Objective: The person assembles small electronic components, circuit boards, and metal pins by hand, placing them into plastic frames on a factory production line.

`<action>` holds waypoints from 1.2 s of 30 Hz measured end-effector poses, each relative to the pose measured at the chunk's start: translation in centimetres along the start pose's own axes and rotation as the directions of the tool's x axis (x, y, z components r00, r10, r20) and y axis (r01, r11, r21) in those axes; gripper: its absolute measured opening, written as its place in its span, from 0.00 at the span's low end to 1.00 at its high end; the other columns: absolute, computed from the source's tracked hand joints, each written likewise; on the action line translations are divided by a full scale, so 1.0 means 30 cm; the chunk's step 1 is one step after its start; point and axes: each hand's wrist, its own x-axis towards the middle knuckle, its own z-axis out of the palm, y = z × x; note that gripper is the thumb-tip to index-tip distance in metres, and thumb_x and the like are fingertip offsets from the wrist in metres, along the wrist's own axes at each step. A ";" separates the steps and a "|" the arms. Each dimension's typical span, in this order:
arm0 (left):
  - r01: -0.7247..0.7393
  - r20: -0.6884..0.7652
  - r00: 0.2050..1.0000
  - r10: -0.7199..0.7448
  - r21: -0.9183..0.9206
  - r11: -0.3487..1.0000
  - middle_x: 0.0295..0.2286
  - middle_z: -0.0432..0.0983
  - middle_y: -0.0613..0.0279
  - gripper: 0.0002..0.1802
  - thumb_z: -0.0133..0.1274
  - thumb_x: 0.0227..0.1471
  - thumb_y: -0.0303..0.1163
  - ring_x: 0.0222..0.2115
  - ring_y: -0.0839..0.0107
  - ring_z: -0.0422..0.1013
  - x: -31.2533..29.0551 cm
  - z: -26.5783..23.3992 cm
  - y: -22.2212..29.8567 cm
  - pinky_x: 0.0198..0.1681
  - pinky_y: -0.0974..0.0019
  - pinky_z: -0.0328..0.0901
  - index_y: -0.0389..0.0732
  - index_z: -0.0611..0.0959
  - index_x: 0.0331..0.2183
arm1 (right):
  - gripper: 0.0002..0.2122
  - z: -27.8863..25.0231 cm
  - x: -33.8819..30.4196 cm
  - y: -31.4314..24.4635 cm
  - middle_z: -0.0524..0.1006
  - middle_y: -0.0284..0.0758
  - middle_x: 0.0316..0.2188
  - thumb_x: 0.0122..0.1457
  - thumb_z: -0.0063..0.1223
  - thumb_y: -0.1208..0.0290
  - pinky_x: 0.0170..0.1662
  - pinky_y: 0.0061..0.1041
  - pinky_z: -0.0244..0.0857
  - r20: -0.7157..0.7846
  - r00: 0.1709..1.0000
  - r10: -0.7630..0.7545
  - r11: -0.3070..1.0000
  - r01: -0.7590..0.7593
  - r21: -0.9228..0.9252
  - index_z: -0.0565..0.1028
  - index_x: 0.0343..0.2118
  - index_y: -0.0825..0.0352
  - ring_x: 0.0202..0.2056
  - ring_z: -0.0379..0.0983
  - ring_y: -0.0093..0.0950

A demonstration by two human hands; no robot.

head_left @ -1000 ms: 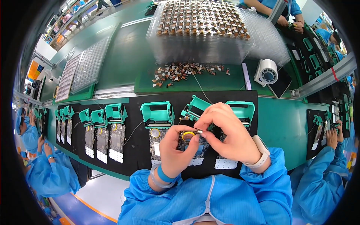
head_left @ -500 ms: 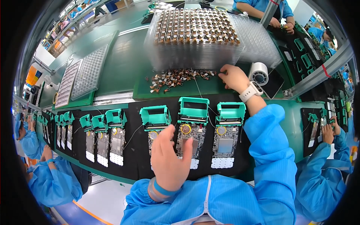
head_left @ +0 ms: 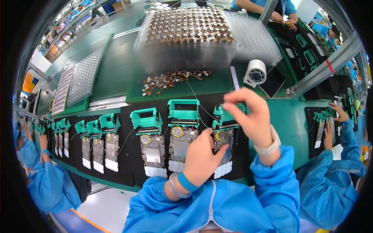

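Three circuit boards with green plastic frames at their far ends lie in front of me on a black mat. My left hand (head_left: 199, 157) holds the rightmost circuit board (head_left: 223, 169) by its left side, thumb over its face. Above that board's green frame (head_left: 218, 116) is my right hand (head_left: 250, 116), its thumb and index finger pinched together; anything between them is too small to make out. The middle board (head_left: 180, 147) and the left board (head_left: 152, 154) lie flat, untouched. Beyond them is a pile of small flex-cable parts (head_left: 167, 80).
A stack of clear trays (head_left: 186, 54) holds rows of small parts at the back. To its right are a white fan (head_left: 256, 73) and a dark flat device (head_left: 276, 82). More boards (head_left: 110, 147) lie left. Co-workers sit on both sides; thin wires cross the mat.
My right hand has come back from the parts pile to the rightmost board's green frame. The left hand has moved right onto that board. The frame now sits turned. The whole view has shifted slightly.
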 end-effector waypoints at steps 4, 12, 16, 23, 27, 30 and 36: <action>0.157 0.165 0.983 -0.084 -0.504 0.849 0.26 0.73 0.56 0.22 0.59 0.46 0.26 0.26 0.69 0.71 0.001 0.007 -0.007 0.28 0.67 0.64 0.34 0.68 0.41 | 0.07 -0.032 -0.104 -0.004 0.77 0.36 0.28 0.45 0.60 0.82 0.35 0.25 0.66 0.021 1.000 0.011 0.994 -0.013 0.109 0.78 0.30 0.68 0.30 0.73 0.29; 0.137 0.148 0.988 -0.038 -0.746 0.652 0.32 0.71 0.66 0.16 0.54 0.49 0.17 0.33 0.83 0.67 0.012 0.005 -0.016 0.35 0.80 0.62 0.35 0.71 0.41 | 0.09 -0.050 -0.125 -0.024 0.77 0.33 0.29 0.46 0.57 0.81 0.40 0.29 0.62 0.144 0.985 -0.098 0.991 0.110 -0.080 0.79 0.31 0.64 0.34 0.72 0.32; 0.136 0.146 0.988 -0.042 -0.729 0.671 0.33 0.71 0.65 0.15 0.54 0.50 0.19 0.35 0.81 0.66 0.003 0.000 -0.016 0.40 0.77 0.62 0.34 0.72 0.41 | 0.09 -0.053 -0.125 -0.024 0.77 0.31 0.29 0.45 0.58 0.81 0.42 0.30 0.61 0.171 0.975 -0.140 0.977 0.164 -0.133 0.79 0.31 0.63 0.33 0.71 0.31; 0.140 0.145 0.988 -0.048 -0.736 0.663 0.33 0.71 0.65 0.15 0.54 0.50 0.19 0.36 0.81 0.66 0.002 0.002 -0.018 0.40 0.78 0.62 0.34 0.72 0.41 | 0.09 -0.049 -0.126 -0.018 0.75 0.30 0.27 0.45 0.58 0.79 0.46 0.32 0.57 0.194 0.973 -0.125 0.977 0.154 -0.144 0.79 0.31 0.61 0.36 0.69 0.31; 0.118 0.125 0.991 -0.038 -0.729 0.674 0.31 0.70 0.67 0.15 0.54 0.50 0.18 0.33 0.83 0.66 0.004 0.006 -0.016 0.36 0.80 0.61 0.35 0.72 0.41 | 0.08 -0.047 -0.126 -0.013 0.75 0.30 0.27 0.46 0.58 0.79 0.47 0.32 0.57 0.193 0.975 -0.107 0.983 0.132 -0.123 0.79 0.31 0.61 0.36 0.69 0.32; 0.108 0.112 0.993 -0.039 -0.724 0.682 0.29 0.70 0.69 0.15 0.54 0.50 0.17 0.30 0.85 0.65 0.008 0.008 -0.012 0.33 0.82 0.60 0.35 0.71 0.41 | 0.08 -0.051 -0.125 -0.017 0.75 0.30 0.27 0.46 0.58 0.79 0.47 0.32 0.57 0.204 0.974 -0.094 0.984 0.123 -0.131 0.79 0.31 0.61 0.36 0.68 0.32; 0.112 0.115 0.992 -0.042 -0.720 0.685 0.31 0.70 0.67 0.13 0.54 0.50 0.19 0.33 0.83 0.65 0.005 0.009 -0.015 0.37 0.79 0.61 0.35 0.73 0.39 | 0.10 -0.061 -0.128 -0.011 0.74 0.30 0.27 0.45 0.57 0.80 0.48 0.33 0.56 0.243 0.966 -0.091 0.986 0.121 -0.111 0.79 0.33 0.62 0.37 0.68 0.32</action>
